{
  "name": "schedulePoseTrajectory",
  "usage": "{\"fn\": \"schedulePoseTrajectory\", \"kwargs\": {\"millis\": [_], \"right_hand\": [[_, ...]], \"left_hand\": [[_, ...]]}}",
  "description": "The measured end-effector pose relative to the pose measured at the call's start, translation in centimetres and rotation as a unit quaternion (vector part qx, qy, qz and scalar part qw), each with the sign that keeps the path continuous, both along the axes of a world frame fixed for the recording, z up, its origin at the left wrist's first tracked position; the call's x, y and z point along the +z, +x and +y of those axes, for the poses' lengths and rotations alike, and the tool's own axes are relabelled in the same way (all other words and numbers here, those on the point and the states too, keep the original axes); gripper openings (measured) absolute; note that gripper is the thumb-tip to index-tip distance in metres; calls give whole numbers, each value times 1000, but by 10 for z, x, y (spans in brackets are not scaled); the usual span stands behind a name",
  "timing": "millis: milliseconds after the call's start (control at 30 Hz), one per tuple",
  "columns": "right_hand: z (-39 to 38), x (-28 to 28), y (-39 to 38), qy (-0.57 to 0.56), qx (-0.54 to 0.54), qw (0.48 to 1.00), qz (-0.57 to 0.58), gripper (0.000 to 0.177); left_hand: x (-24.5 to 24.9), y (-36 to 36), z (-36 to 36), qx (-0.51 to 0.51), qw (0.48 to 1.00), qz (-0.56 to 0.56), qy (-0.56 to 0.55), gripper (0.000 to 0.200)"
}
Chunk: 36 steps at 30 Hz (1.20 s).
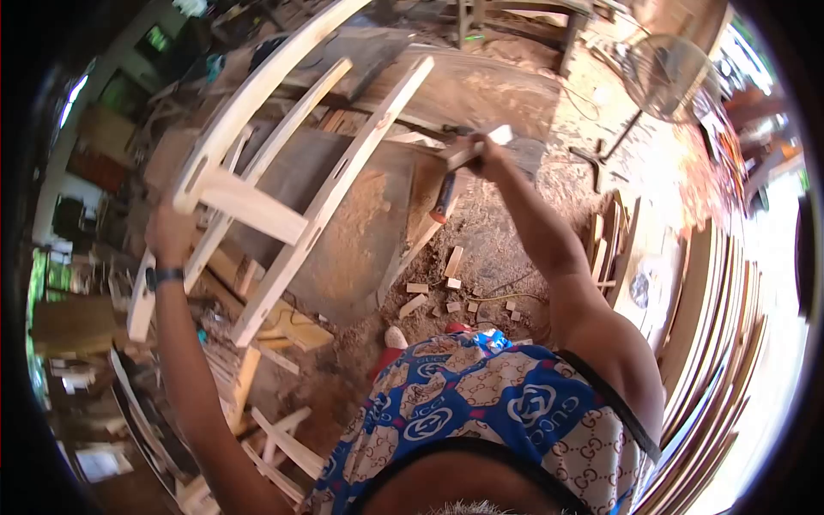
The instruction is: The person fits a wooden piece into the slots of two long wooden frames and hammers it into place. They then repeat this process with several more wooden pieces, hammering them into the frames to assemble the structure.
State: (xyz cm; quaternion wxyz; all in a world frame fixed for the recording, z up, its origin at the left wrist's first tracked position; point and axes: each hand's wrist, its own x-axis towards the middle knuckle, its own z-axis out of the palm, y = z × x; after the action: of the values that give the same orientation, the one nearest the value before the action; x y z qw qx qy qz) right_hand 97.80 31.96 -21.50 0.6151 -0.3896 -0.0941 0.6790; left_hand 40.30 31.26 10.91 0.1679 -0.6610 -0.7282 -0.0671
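A pale wooden frame (255, 209), made of long slotted rails joined by a short crosspiece, stands tilted at the left over the workbench. My left hand (172, 230) grips the lower end of its curved outer rail, fingers partly hidden behind the wood. My right hand (486, 161) is out over the bench's right end, closed around a short pale wood piece (466, 156), a little blurred. Just below that hand is a hammer (444, 199) with a black and orange handle, its upper part overlapped by the wood piece.
Sawdust covers the workbench (360, 232) and floor. Small wood offcuts (453, 261) lie near my feet. Long boards (699, 300) are stacked at the right, and a standing fan (665, 81) is at the back right. Scrap lumber (287, 442) lies at lower left.
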Motion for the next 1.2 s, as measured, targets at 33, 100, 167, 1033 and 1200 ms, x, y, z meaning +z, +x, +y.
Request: {"fn": "schedulePoseTrajectory", "kwargs": {"millis": [33,100,167,1033,1200], "right_hand": [[3,-20,31,103,69,992,16,39],[6,-57,78,177,10,984,-30,43],[36,-77,128,-16,-28,994,-106,50],[-30,4,-319,34,10,794,-607,44],[-38,-8,-352,-10,137,897,-421,45]], "left_hand": [[-6,-15,11,-5,1000,-10,5,72],[-1,-15,17,-17,999,-34,0,66],[-23,-59,52,-101,989,-102,35,69],[-170,-198,255,-262,893,-306,-199,42],[-214,-206,240,-239,888,-326,-218,46]]}}
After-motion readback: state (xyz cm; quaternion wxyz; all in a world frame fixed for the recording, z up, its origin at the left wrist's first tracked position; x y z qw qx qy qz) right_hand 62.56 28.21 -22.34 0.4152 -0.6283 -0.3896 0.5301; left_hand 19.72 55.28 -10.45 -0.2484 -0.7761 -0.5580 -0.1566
